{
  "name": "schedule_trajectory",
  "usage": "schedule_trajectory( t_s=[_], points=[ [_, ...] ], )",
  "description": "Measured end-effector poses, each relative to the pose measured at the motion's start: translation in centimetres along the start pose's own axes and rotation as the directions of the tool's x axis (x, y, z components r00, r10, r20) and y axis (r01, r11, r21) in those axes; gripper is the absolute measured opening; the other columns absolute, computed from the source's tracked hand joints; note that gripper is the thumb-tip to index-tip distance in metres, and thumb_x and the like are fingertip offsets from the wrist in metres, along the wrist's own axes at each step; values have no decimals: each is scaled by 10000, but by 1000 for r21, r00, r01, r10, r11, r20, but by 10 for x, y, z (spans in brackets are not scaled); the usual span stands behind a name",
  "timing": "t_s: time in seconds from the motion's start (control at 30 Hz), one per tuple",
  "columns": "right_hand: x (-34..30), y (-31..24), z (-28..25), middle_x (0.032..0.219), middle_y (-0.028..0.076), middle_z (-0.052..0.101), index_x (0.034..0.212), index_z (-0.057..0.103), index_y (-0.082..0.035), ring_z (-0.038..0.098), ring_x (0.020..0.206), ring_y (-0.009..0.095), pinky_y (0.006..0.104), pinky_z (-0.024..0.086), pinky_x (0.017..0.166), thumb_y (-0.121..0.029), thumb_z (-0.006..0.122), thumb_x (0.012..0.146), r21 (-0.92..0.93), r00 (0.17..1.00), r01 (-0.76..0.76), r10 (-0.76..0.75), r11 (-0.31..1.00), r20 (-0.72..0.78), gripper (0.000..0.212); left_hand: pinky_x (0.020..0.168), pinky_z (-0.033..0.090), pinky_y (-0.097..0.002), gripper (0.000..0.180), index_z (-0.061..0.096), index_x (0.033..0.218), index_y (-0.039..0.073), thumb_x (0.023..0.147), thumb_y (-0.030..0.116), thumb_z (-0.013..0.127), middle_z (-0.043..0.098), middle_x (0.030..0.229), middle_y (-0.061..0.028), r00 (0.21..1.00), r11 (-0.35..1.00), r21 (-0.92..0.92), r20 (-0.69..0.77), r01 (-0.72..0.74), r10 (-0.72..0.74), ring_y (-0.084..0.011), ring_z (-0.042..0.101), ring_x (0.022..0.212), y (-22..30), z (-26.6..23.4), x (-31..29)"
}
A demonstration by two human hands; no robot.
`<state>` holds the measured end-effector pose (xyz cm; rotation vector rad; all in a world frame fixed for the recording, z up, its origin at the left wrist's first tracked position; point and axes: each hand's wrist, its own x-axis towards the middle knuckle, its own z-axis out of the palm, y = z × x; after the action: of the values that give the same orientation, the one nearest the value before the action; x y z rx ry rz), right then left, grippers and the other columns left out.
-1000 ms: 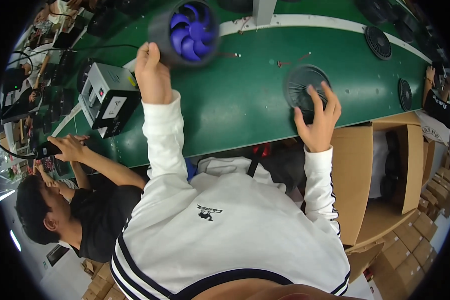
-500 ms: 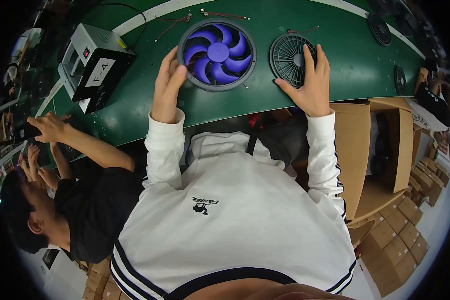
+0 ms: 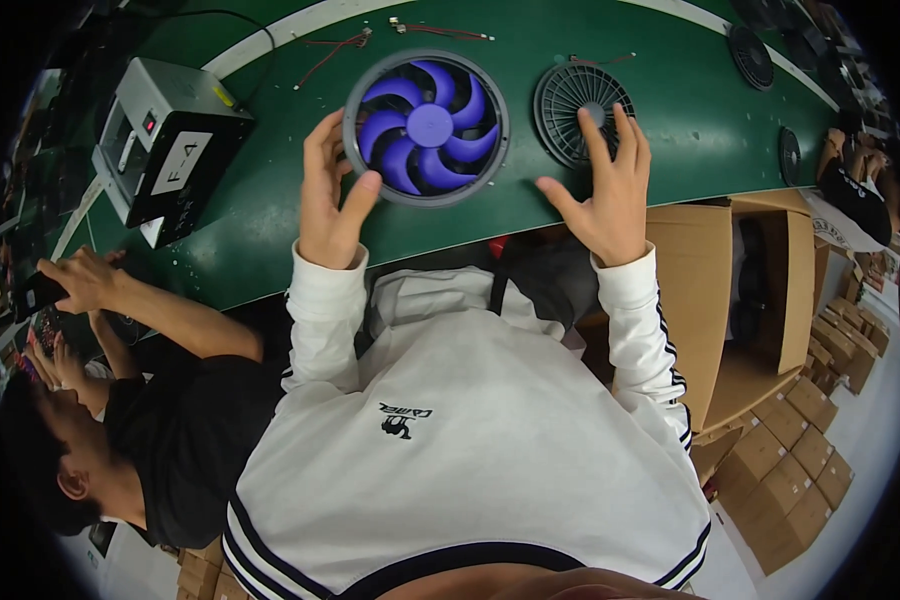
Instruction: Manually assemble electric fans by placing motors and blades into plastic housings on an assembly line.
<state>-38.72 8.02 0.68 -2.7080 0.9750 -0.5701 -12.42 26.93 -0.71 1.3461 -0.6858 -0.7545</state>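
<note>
A round fan [image 3: 430, 126] with purple curved blades and a grey ring frame faces up at the green table's middle. My left hand [image 3: 332, 200] grips its left rim, thumb at the near-left edge and fingers around the outer side. A black round grille [image 3: 555, 115] with radial spokes lies right of the fan. Over its near right part, my right hand [image 3: 615, 190] is open, fingers spread and thumb apart; its fingertips overlap the grille, and whether they touch it I cannot tell.
Thin red wires with connectors [image 3: 440, 32] lie beyond the fan. A black and silver machine [image 3: 170, 150] stands left on the green table [image 3: 270, 230]. Another person in black [image 3: 200, 430] works at left. Right of me is an open cardboard box [image 3: 690, 300]. Black grilles [image 3: 750, 57] lie far right.
The fan has come nearer to me with my left hand on its rim. My right hand has shifted slightly left and nearer, its fingertips lower on the grille. The whole view has shifted a little.
</note>
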Motion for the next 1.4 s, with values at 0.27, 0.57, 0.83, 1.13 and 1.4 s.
schedule_trajectory(
  t_s=[0.27,0.57,0.83,1.13,1.4],
  points=[
    [22,12,9,1559,259,415,1485,514,-74,413,1393,496,554,377,1143,-414,890,725,-50,999,11,-9,999,31,913,1205,357,-481,1388,202,1595,15,546,377,1037,424,1556,-253,932,837,411,189,-360,308,-412,461,1432,-22,2,11],
    [84,-56,-16,1573,249,423,1467,567,-71,438,1419,486,560,384,1158,-481,888,671,307,912,349,-397,885,105,951,1185,392,-501,1536,109,1607,34,445,329,1070,442,1549,-255,922,887,276,227,-370,314,-436,465,1428,-25,2,13],
    [102,-89,6,1590,272,404,1497,568,-108,401,1437,508,566,359,1175,-611,837,700,336,736,536,-624,774,264,980,1168,405,-504,1462,192,1595,24,464,373,1051,475,1520,-257,925,874,311,191,-373,327,-442,504,1375,-31,0,18],
    [114,-83,2,1582,287,405,1451,618,-112,417,1393,521,578,357,1169,-584,829,718,373,683,582,-683,723,258,897,1121,432,-509,1325,299,1568,40,490,339,1008,477,1521,-258,946,866,388,196,-316,257,-460,538,1300,-22,1,12],
    [62,-99,18,1589,268,407,1433,617,-85,418,1405,495,554,354,1175,-378,849,745,262,962,269,-272,927,-26,783,1114,438,-503,1192,408,1468,93,474,338,1018,483,1533,-255,882,697,540,291,-472,371,-463,544,1308,-13,12,22]
  ],
)
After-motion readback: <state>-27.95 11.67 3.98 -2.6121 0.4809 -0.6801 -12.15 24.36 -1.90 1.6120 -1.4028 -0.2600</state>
